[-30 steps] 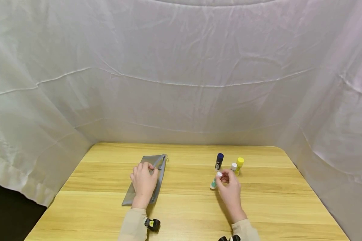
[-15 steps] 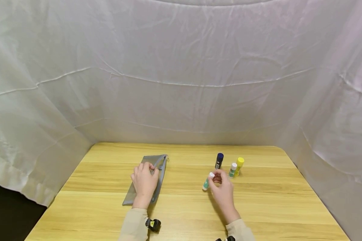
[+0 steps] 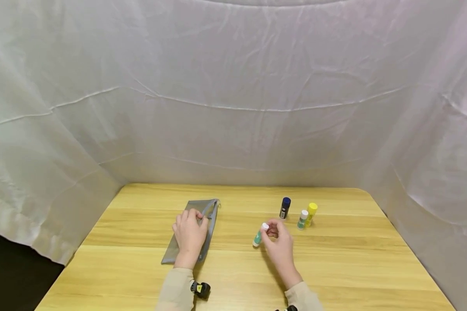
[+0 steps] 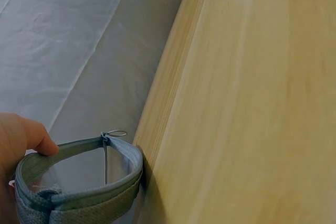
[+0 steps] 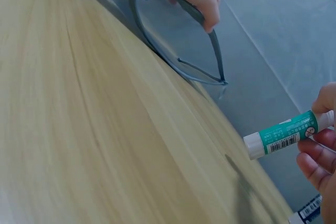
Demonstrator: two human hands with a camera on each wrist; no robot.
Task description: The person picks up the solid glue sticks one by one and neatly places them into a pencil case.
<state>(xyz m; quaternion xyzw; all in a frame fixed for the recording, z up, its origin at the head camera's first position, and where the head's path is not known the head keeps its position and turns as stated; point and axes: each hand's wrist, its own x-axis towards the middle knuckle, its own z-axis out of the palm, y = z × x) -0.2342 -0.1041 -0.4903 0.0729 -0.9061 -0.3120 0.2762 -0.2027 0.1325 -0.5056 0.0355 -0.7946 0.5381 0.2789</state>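
Note:
My left hand (image 3: 189,233) grips the upper edge of a grey zip pouch (image 3: 172,252) lying at the left of the table. In the left wrist view the mouth of the pouch (image 4: 97,203) gapes wide, with a finger over its rim. Between thumb and fingertips, my right hand (image 3: 281,250) pinches a green-and-white glue stick (image 3: 258,236) near its white-capped end. That glue stick (image 5: 286,134) is tilted above the tabletop in the right wrist view, its white base toward the pouch. The inside of the pouch is mostly hidden.
Behind the right hand stand a dark blue glue stick (image 3: 285,208), a smaller green one with a white cap (image 3: 302,220) and a yellow one (image 3: 311,212). Pale cloth (image 3: 233,142) surrounds the far and side edges of the wooden table (image 3: 346,259).
My right hand has carried the glue stick leftward, away from the other glue sticks and closer to the pouch. The left hand keeps its hold on the pouch edge.

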